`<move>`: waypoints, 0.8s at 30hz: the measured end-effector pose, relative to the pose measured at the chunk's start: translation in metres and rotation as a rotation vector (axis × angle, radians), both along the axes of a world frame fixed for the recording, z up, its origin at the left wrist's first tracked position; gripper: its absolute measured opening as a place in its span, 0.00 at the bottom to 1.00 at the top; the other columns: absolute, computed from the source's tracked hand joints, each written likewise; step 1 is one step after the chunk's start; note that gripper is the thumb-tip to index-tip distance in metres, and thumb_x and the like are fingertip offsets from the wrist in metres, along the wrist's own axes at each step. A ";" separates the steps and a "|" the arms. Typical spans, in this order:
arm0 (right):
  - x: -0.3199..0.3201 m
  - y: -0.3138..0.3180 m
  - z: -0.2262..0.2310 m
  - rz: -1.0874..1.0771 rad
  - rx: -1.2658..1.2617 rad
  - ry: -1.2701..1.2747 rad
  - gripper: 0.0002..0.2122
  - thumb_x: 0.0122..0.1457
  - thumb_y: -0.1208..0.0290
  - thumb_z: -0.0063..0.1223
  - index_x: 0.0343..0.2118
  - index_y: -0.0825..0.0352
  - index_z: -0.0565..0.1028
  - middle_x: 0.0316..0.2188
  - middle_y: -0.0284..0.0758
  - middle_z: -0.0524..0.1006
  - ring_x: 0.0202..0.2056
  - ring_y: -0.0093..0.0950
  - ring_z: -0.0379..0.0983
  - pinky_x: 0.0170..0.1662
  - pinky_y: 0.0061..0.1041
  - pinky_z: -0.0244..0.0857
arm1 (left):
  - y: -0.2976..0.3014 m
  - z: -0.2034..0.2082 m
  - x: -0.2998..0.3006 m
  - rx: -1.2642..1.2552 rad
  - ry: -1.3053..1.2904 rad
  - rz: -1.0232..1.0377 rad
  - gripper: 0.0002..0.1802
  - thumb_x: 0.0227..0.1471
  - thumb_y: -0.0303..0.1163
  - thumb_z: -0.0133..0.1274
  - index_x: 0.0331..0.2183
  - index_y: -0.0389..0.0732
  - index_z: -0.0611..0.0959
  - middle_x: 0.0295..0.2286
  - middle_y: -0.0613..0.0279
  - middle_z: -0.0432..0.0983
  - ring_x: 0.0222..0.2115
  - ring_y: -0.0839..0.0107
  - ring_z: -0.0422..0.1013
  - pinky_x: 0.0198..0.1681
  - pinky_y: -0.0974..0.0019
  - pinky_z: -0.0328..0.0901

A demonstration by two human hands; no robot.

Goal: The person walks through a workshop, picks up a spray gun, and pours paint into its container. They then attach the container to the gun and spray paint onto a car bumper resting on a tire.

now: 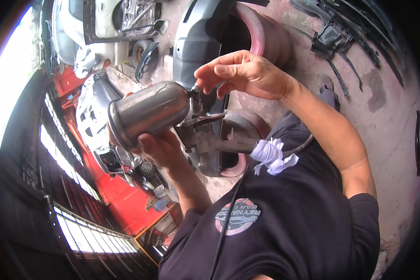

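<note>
A grey metal spray-gun cup (149,109) lies tilted in my left hand (156,149), whose thumb presses its lower side while the other fingers wrap behind it. From the cup's domed end juts a small metal fitting (195,95). My right hand (247,74) hovers there, fingers loosely curled and apart, one fingertip at or very near the fitting. Below hangs the worn metal gun body (203,142) with its handle (238,145). White cloth (270,156) is knotted round the handle's end, and a hose (305,143) runs off behind it.
A dark grey bumper (193,51) leans by a large drum with a pinkish rim (255,28); a similar round piece (247,126) sits nearer. Black car parts (333,39) lie on the concrete floor at far right. Car panels (95,102) and a red surface (126,200) stand left.
</note>
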State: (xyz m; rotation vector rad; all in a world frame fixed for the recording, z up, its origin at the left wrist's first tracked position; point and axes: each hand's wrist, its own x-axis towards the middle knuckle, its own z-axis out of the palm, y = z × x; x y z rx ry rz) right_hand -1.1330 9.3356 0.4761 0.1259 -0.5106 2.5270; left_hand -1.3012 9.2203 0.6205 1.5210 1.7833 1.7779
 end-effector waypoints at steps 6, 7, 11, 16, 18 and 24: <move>-0.010 -0.006 -0.014 -0.213 0.110 -0.429 0.19 0.69 0.55 0.55 0.35 0.70 0.82 0.22 0.28 0.76 0.25 0.16 0.69 0.29 0.20 0.64 | -0.007 -0.005 -0.015 0.020 0.051 -0.029 0.46 0.55 0.55 0.63 0.63 0.41 0.62 0.56 0.40 0.68 0.56 0.45 0.70 0.58 0.39 0.71; -0.010 -0.006 -0.012 -0.206 0.123 -0.504 0.19 0.70 0.54 0.55 0.35 0.70 0.82 0.22 0.27 0.76 0.25 0.16 0.69 0.29 0.20 0.64 | -0.008 -0.006 -0.016 0.015 0.052 -0.066 0.43 0.59 0.53 0.61 0.64 0.41 0.64 0.57 0.44 0.68 0.57 0.49 0.69 0.61 0.41 0.68; -0.025 -0.029 0.010 -0.352 0.199 -0.273 0.25 0.71 0.53 0.51 0.58 0.73 0.74 0.46 0.37 0.83 0.48 0.22 0.77 0.52 0.24 0.70 | -0.008 -0.010 -0.006 -0.002 0.053 -0.097 0.41 0.60 0.51 0.60 0.64 0.40 0.64 0.58 0.47 0.68 0.57 0.51 0.69 0.61 0.42 0.67; -0.007 -0.058 0.020 -0.179 0.221 -0.232 0.25 0.72 0.67 0.49 0.67 0.75 0.63 0.63 0.43 0.72 0.65 0.27 0.65 0.67 0.26 0.60 | -0.016 -0.013 -0.002 -0.020 0.058 0.041 0.49 0.52 0.57 0.67 0.60 0.38 0.61 0.54 0.38 0.69 0.54 0.45 0.72 0.56 0.41 0.73; -0.001 -0.069 0.010 -0.177 0.167 -0.220 0.24 0.72 0.68 0.49 0.66 0.75 0.65 0.61 0.43 0.74 0.63 0.28 0.68 0.66 0.28 0.62 | -0.020 -0.013 0.000 -0.017 0.060 0.053 0.49 0.52 0.56 0.67 0.60 0.38 0.61 0.54 0.39 0.69 0.54 0.46 0.72 0.56 0.43 0.73; 0.025 -0.077 -0.025 -0.020 -0.215 -0.199 0.18 0.70 0.70 0.52 0.59 0.74 0.73 0.51 0.46 0.80 0.51 0.34 0.80 0.59 0.35 0.73 | -0.017 -0.009 0.005 0.027 0.058 0.071 0.49 0.51 0.52 0.69 0.62 0.38 0.62 0.53 0.42 0.70 0.53 0.50 0.72 0.56 0.48 0.73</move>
